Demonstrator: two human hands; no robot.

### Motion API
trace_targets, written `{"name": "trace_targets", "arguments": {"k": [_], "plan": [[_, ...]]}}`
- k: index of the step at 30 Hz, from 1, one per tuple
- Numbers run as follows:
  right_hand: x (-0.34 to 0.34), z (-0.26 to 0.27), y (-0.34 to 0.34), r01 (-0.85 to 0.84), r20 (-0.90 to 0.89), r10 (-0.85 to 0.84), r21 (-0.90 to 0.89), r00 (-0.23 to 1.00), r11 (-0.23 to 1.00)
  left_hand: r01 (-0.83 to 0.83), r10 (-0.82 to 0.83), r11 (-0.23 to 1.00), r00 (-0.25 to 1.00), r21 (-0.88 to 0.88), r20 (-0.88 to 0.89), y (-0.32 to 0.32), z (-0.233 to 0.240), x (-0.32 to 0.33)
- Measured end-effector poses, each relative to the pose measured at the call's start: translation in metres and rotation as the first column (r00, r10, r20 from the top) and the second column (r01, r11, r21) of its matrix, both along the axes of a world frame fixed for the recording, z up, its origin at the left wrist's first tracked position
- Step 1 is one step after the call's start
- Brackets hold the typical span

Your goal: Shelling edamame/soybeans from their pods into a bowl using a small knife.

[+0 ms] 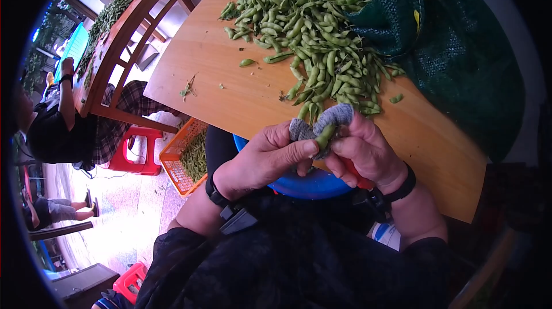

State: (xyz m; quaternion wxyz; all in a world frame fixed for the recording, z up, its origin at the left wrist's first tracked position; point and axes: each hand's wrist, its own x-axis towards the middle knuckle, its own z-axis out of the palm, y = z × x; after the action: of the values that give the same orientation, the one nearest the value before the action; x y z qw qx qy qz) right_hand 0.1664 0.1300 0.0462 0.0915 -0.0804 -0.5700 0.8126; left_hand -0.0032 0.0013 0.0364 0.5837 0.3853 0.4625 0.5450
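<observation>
A green soybean pod [325,136] is pinched between my two hands, over the near edge of the wooden table. My left hand [276,149] grips its lower end between thumb and a finger wearing a grey knitted finger cover. My right hand [366,149] holds the other side of the pod, with a similar cover on its index finger. Something red, partly hidden, lies under the right palm. A blue plastic basin [315,184] stands below my hands; its inside is mostly hidden. Past my fingertips a heap of green pods [310,37] is spread on the table.
A dark green mesh sack [465,67] lies at the heap's right. An orange plastic crate [172,158] with pods stands on the floor at left. A person [64,123] sits at another pod-covered table [125,45], near a red stool [142,153].
</observation>
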Motion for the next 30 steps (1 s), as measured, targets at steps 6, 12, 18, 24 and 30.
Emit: {"name": "trace_targets", "arguments": {"k": [6,12,18,24,30], "plan": [[-0.005,0.001,-0.001,0.111,0.255,-0.051,-0.224,0.966,0.968,0.084,0.441,0.867,0.326,0.491,-0.836,0.010,-0.006,-0.006],[-0.005,-0.003,-0.012,0.153,0.195,-0.111,-0.218,0.975,0.964,0.057,0.549,0.817,0.224,0.574,-0.805,0.019,-0.012,0.005],[-0.006,0.000,-0.014,0.189,0.180,-0.158,-0.169,0.971,0.967,-0.272,0.309,0.951,0.875,0.151,-0.372,0.011,-0.014,0.016],[-0.005,0.005,-0.003,0.204,0.331,-0.177,-0.049,0.927,0.978,-0.313,0.333,0.943,0.908,0.115,-0.253,0.006,-0.023,0.013],[-0.010,-0.013,0.007,0.333,-0.124,-0.344,0.675,0.931,0.658,-0.107,0.252,0.959,0.751,0.264,-0.610,0.003,-0.018,0.000]]}}
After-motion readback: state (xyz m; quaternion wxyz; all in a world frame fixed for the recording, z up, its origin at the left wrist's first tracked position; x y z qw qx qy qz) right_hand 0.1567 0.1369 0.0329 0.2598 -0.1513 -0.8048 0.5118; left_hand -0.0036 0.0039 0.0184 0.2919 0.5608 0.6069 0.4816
